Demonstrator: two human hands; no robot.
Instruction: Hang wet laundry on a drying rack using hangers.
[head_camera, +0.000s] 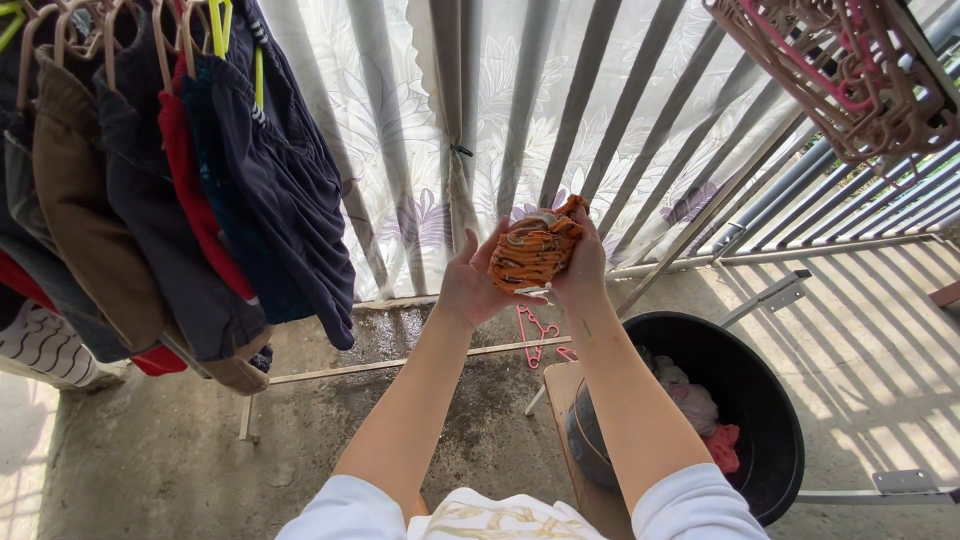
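Bunched orange patterned cloth (535, 250), held raised between both hands: left hand (470, 285) fingers cupped under it, right hand (583, 268) fingers clamped over its top. Black tub (770, 440) of wet laundry stands below the right forearm; hung garments (200, 180) lie left of the fingers. A firm, even two-handed grip would keep the damp bundle from slipping.

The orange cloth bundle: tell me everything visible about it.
The orange patterned cloth bundle is bunched and wrung into a tight twisted wad, with thin pale markings and folds across it. It is held up in front of the railing, gripped between the left hand and the right hand; nothing else touches it.
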